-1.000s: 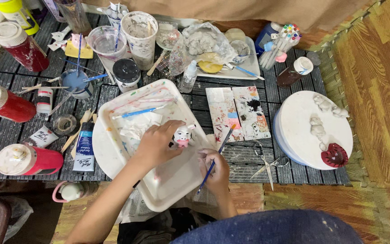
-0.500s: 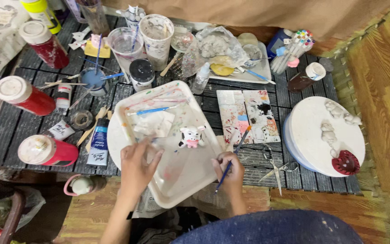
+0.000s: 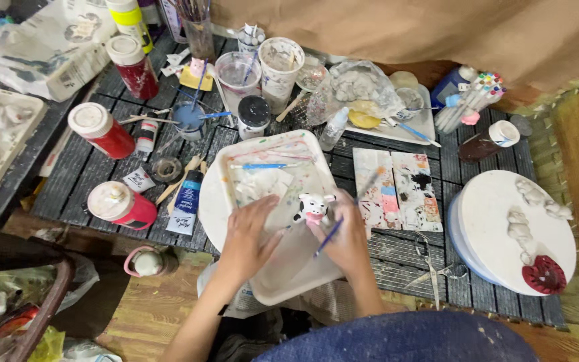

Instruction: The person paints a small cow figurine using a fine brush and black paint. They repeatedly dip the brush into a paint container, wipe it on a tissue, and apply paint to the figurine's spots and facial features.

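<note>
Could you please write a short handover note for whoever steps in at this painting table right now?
Left hand: flat on the white rectangular foam tray, holding nothing.
Right hand: grips a thin blue-handled paintbrush and touches the small white clay cow figurine with black patches and pink snout, which stands upright in the tray.
Done: the cow carries black and pink paint.
Left: cannot tell which parts remain unpainted.
The paint-stained rectangular palette tiles lie right of the tray.

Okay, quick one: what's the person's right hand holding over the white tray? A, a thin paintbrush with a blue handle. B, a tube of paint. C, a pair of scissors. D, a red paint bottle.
A: the right hand grips a thin blue-handled paintbrush beside the small cow figurine on the white tray.
</note>
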